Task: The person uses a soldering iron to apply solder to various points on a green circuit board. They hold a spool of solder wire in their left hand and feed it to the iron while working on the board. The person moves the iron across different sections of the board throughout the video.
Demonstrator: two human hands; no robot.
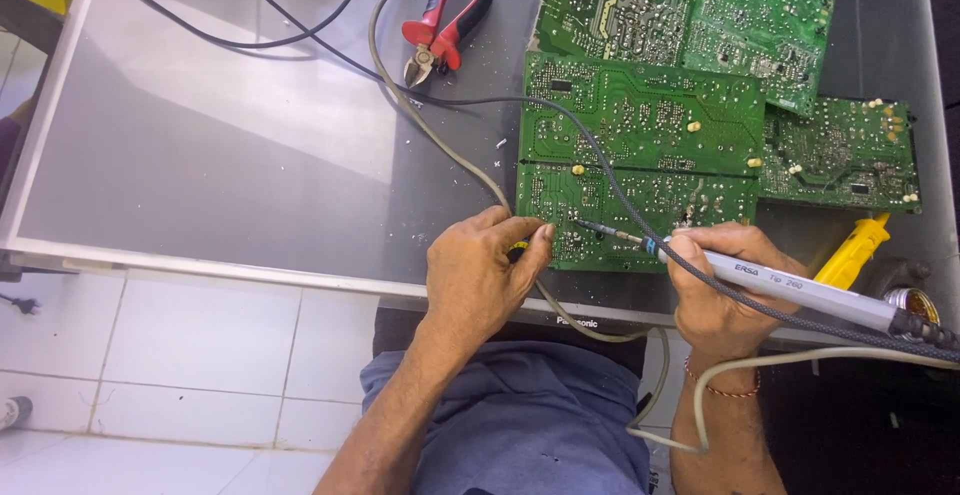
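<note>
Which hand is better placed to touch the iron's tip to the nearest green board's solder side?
Right. The right hand already grips the white soldering iron like a pen, its tip lying over the nearest circuit board. The left hand rests at that board's left edge, seemingly steadying it.

glossy green circuit board point(640, 115); white plastic soldering iron point(800, 290)
</note>
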